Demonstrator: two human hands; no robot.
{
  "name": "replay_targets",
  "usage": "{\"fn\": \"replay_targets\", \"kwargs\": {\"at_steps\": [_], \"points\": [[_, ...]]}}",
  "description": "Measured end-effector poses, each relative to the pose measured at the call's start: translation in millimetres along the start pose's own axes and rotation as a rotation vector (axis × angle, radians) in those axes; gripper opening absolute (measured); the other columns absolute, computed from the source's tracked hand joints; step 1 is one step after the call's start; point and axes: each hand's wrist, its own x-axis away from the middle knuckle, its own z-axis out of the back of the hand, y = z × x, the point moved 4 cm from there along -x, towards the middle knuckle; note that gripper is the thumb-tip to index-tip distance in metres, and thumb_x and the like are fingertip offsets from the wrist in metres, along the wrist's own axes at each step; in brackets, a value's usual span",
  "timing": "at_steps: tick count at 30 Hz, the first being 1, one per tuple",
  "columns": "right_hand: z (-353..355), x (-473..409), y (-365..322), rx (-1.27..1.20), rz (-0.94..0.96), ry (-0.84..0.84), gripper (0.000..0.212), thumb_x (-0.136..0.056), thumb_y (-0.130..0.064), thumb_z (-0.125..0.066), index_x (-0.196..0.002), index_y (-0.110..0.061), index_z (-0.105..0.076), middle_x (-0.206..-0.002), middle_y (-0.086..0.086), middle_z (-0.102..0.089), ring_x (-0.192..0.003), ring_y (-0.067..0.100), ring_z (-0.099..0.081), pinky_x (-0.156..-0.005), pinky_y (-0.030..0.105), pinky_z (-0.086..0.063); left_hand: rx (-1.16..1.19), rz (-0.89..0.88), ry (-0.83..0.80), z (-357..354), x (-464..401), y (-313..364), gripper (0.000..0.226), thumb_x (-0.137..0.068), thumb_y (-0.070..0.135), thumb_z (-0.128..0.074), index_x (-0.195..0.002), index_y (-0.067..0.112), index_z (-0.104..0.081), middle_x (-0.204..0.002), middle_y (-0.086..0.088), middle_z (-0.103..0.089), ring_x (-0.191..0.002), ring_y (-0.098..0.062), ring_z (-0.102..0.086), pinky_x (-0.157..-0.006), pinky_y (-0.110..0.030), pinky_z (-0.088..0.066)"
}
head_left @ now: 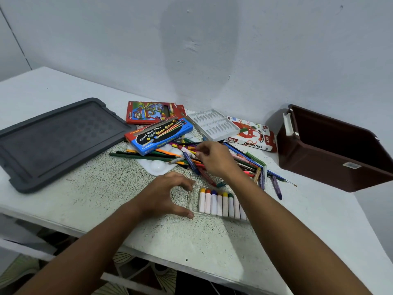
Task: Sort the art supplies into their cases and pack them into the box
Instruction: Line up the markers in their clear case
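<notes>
Pastel tray (192, 201) partly under right forearm (276, 220)

Three cartons (158, 135), two trays (213, 124), one box (331, 150).

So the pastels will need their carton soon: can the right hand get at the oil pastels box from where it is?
Probably yes. The right hand is over the loose pile, and the oil pastels box lies just beyond it, its top bare except where the white tray overlaps one end.
</notes>
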Motion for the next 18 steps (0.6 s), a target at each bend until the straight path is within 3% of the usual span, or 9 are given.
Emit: {"fn": "replay_targets", "kwargs": {"at_steps": [6,12,18], "points": [[-12.6,-35.7,-9.7,0.110,0.053,-0.053,0.027,-0.097,-0.011,-0.055,-0.122,-0.015,-0.063,-0.118,0.009,-0.065,-0.097,0.019,-0.060,-0.086,0.030,-0.048,0.023,-0.002,0.016,1.3,0.4,2.1,0.058,-0.052,0.056,-0.087,-0.095,0.024,-0.066,-0.114,0.014,-0.064,-0.109,-0.002,-0.058,-0.094,-0.027,-0.047],[-25.1,-54.0,-17.7,0.203,0.102,-0.097,0.025,-0.093,-0.019,-0.062,-0.117,-0.017,-0.067,-0.111,0.008,-0.068,-0.101,0.024,-0.061,-0.083,0.032,-0.048,0.045,0.022,0.013,1.8,0.3,0.8,0.048,-0.050,0.055,-0.087,-0.085,0.025,-0.071,-0.115,0.012,-0.066,-0.109,0.002,-0.059,-0.091,-0.009,-0.042],[-29.7,-64.9,-19.0,0.302,0.091,-0.071,0.028,-0.084,-0.019,-0.071,-0.112,-0.021,-0.065,-0.108,0.005,-0.068,-0.097,0.023,-0.062,-0.080,0.035,-0.052,0.057,0.029,-0.007,-1.1,0.9,-0.5,0.038,-0.050,0.046,-0.091,-0.078,0.026,-0.073,-0.117,0.009,-0.066,-0.113,0.004,-0.057,-0.093,-0.008,-0.040]]}}
